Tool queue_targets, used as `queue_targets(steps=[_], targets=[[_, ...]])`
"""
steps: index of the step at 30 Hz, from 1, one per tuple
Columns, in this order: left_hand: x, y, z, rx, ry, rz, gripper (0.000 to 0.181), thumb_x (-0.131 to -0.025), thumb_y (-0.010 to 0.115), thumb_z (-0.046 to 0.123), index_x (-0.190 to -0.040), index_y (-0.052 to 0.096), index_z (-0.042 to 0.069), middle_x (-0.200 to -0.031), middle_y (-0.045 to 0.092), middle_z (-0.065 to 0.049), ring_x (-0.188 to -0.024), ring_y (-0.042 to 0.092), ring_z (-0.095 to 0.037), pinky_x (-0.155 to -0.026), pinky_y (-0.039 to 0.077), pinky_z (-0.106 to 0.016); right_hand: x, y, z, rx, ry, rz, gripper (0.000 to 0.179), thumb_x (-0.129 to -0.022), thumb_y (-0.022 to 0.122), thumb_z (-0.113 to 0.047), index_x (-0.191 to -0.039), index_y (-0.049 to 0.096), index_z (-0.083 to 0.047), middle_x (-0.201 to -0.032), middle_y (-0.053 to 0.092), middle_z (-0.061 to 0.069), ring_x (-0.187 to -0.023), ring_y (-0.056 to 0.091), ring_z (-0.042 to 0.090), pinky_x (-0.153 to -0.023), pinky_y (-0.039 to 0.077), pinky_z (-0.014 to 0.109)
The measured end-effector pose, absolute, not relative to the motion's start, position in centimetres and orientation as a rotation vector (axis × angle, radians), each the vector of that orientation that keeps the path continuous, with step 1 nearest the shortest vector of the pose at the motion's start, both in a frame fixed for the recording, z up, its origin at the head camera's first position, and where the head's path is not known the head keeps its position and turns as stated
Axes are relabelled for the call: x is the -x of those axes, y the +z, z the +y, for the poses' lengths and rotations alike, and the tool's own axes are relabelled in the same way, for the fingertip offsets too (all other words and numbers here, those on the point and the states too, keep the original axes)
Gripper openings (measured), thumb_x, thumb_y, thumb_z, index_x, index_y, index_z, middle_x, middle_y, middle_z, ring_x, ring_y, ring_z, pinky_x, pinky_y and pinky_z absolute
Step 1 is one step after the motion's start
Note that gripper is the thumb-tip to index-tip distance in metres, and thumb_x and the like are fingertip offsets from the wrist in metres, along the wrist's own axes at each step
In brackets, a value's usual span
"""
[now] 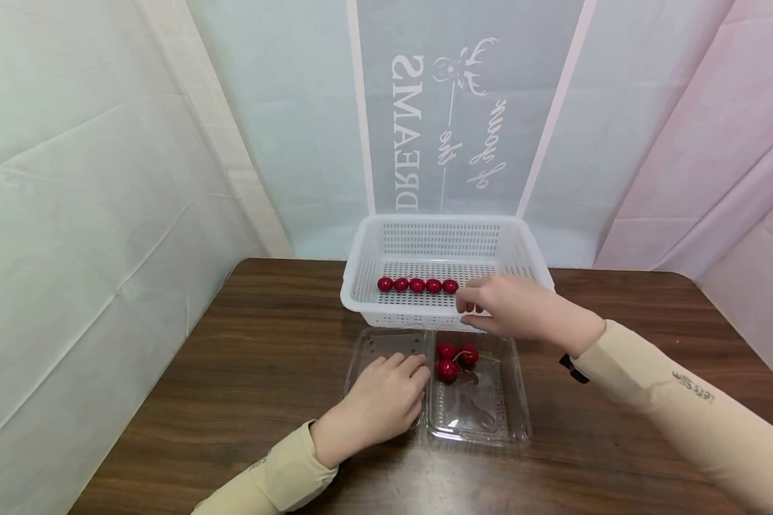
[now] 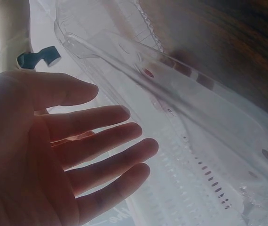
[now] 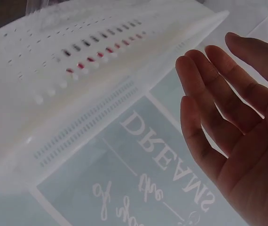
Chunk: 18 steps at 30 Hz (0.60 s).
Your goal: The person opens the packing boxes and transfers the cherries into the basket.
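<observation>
A row of several red cherries (image 1: 417, 285) lies in the white plastic basket (image 1: 354, 300). Over the basket's front right part is my right hand (image 1: 512, 306), its fingers loosely bent close to the row's right end. Nothing is between its fingers and thumb in the right wrist view. Three cherries with green stems (image 1: 447, 370) lie in the right half of a clear plastic clamshell box (image 1: 518, 400), which stands unfolded before the basket. My left hand (image 1: 381, 395) is over the box's left half, fingers extended beside the fold; its palm and fingers (image 2: 110, 141) hold nothing.
Everything stands on a dark wood-grain table (image 1: 258, 357). Behind the basket hangs a grey cloth panel (image 1: 451, 143) with white lettering and a deer's head. Pale curtains (image 1: 90, 179) enclose the sides. A small black clip (image 1: 574, 369) shows under the right wrist.
</observation>
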<state>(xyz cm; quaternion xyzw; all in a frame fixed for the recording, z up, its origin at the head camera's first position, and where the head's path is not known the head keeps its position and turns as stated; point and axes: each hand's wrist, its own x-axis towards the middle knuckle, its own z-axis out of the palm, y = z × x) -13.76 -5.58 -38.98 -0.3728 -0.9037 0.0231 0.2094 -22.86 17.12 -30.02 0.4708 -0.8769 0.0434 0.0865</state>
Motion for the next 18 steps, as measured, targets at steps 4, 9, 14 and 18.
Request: queue_targets(steps=[4, 9, 14, 18], targets=[[13.7, -38.9, -5.6, 1.036, 0.064, -2.511, 0.022, -0.083, 0.06, 0.024, -0.101, 0.067, 0.013, -0.112, 0.066, -0.003, -0.09, 0.062, -0.018, -0.062, 0.049, -0.03, 22.3, -30.3, 17.1, -1.39, 0.157, -2.583, 0.011, -0.082, 0.071, -0.016, -0.081, 0.061, -0.017, -0.075, 0.063, -0.007, -0.066, 0.061, 0.007, -0.059, 0.049, 0.025], [13.7, -38.9, -5.6, 1.034, 0.073, -2.509, 0.022, -0.083, 0.06, 0.024, -0.101, 0.067, 0.013, -0.112, 0.066, -0.002, -0.09, 0.062, -0.018, -0.063, 0.049, -0.03, 21.9, -30.9, 17.1, -1.384, 0.172, -2.566, 0.01, -0.081, 0.072, -0.017, -0.081, 0.061, -0.017, -0.075, 0.063, -0.006, -0.063, 0.059, 0.006, -0.056, 0.048, 0.024], [13.7, -38.9, -5.6, 1.034, 0.074, -2.512, 0.022, -0.084, 0.06, 0.024, -0.102, 0.067, 0.014, -0.112, 0.066, -0.002, -0.09, 0.062, -0.017, -0.063, 0.049, -0.03, 21.6, -31.7, 17.0, -1.397, 0.18, -2.602, 0.008, -0.082, 0.07, -0.018, -0.081, 0.062, -0.017, -0.075, 0.063, -0.006, -0.061, 0.056, 0.005, -0.056, 0.046, 0.022], [13.7, -38.9, -5.6, 1.034, 0.073, -2.511, 0.022, -0.084, 0.059, 0.024, -0.101, 0.067, 0.014, -0.112, 0.066, -0.002, -0.09, 0.062, -0.017, -0.063, 0.049, -0.029, 21.4, -32.3, 16.9, -1.388, 0.185, -2.644, 0.01, -0.082, 0.071, -0.02, -0.081, 0.061, -0.019, -0.074, 0.061, -0.01, -0.059, 0.05, 0.0, -0.055, 0.044, 0.019]])
